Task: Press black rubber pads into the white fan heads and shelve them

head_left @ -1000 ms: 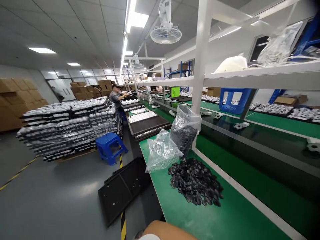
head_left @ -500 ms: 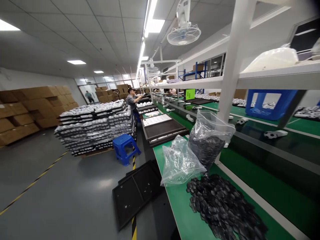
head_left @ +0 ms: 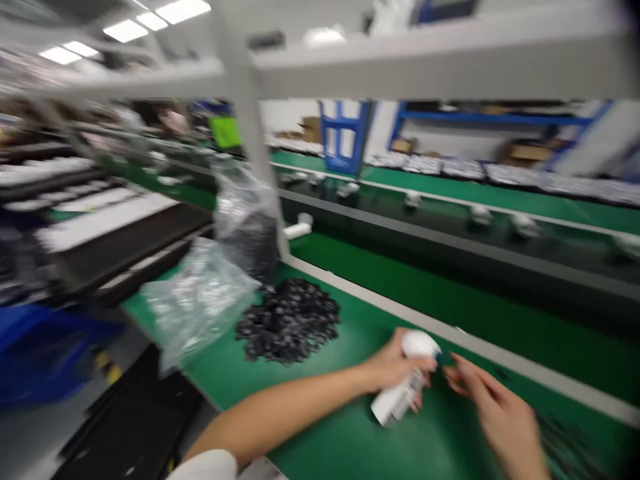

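My left hand [head_left: 393,367] is wrapped round a white handheld device [head_left: 420,345] with a rounded head and a straight handle, held above the green work surface [head_left: 320,413]. The handle slants down towards me. Just right of the rounded head is my right hand [head_left: 495,407], its thumb and fingertips drawn together in a pinch. Blur hides whatever may be between them. A pile of small flat black pieces [head_left: 290,320] lies left of my hands. Some dark thin items [head_left: 570,440] lie beside my right wrist, too blurred to name.
Behind the pile stand a clear bag of black pieces [head_left: 250,240] and a crumpled clear bag [head_left: 200,293], near a white post [head_left: 250,127]. Past a pale rail, a dark conveyor [head_left: 450,247] carries several white devices. A shelf [head_left: 425,60] crosses above. Black trays stand at left.
The view has swung right and down to the bench. Both my hands, out of sight before, now show, the left with the white device. The black pile appears further left.
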Demonstrator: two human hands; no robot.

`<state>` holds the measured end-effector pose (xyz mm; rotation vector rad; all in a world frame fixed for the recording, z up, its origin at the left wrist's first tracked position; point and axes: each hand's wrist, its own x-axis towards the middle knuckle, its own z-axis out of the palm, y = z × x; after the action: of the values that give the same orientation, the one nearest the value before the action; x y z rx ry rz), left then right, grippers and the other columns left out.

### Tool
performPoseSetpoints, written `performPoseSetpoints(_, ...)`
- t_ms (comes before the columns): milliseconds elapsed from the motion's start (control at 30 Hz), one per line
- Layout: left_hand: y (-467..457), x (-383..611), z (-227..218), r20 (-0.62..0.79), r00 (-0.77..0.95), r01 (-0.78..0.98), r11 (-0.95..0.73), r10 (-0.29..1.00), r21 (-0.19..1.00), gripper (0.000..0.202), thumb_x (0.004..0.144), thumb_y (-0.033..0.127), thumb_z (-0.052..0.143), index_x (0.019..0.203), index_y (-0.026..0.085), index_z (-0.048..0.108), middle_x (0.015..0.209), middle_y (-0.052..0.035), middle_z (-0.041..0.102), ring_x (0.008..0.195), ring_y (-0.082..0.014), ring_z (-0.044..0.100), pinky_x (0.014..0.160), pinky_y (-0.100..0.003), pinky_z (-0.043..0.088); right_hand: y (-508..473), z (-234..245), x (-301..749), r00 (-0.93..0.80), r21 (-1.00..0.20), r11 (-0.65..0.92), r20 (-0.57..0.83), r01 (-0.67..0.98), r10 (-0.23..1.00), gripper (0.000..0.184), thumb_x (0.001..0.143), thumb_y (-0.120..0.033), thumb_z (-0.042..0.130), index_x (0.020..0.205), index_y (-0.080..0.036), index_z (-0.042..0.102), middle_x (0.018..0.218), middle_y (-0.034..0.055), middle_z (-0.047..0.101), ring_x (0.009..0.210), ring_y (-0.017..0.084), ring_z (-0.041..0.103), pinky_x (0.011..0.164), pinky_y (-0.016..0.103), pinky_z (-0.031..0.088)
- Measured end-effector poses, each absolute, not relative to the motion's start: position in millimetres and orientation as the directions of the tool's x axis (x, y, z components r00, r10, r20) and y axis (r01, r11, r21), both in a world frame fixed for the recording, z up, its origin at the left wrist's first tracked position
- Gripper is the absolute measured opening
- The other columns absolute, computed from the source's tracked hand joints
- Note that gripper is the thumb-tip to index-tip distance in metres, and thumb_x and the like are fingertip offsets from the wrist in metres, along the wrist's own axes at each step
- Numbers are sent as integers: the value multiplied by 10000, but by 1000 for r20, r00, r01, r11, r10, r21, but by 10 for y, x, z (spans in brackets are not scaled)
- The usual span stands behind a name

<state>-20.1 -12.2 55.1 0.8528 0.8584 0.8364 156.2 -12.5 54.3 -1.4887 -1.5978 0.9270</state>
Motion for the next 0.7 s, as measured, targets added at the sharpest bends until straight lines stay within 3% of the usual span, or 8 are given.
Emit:
performPoseSetpoints(67,-51,-168,425,-271,421,-314,419,866,852,730,793,712,700,1296,252,440,760,50,617,416,-117,586,393,-275,547,-206,496,1757,-79,-937,-24,-55,348,995,456,1025,-570,626,1134,-151,770,1068,126,781,972,266,754,842,395,659)
performPoseSetpoints(167,-9,-193,311,-259,421,-349,419,869,838,634,916,660,559,1402,312,347,846,40,639,459,-126,632,419,-271,569,-239,426,1765,-151,-955,-41,-89,293,984,511,1006,-603,623,1132,-138,795,870,92,775,769,218,727,759,354,646)
performPoseSetpoints(367,-84,-248,394,-261,389,-303,391,883,869,629,967,621,589,1446,314,321,830,33,632,568,-154,680,483,-287,614,-318,522,1652,-175,-948,-83,-143,308,974,414,1010,-486,653,1243,-180,807,967,75,827,807,206,772,835,350,640)
performPoseSetpoints(533,-92,-239,393,-255,404,-240,371,879,897,631,981,642,599,1449,307,341,871,11,625,677,-179,696,496,-299,633,-343,587,1588,-89,-966,-34,-58,256,994,255,948,-438,752,947,-194,827,818,46,813,767,229,777,788,345,650)
performPoseSetpoints(700,-113,-238,403,-254,406,-174,347,878,922,713,1000,651,574,1558,338,260,947,-14,616,645,-167,665,477,-298,616,-354,585,1501,-54,-913,92,77,398,996,153,950,-374,759,926,-227,795,827,30,809,691,207,762,677,305,639)
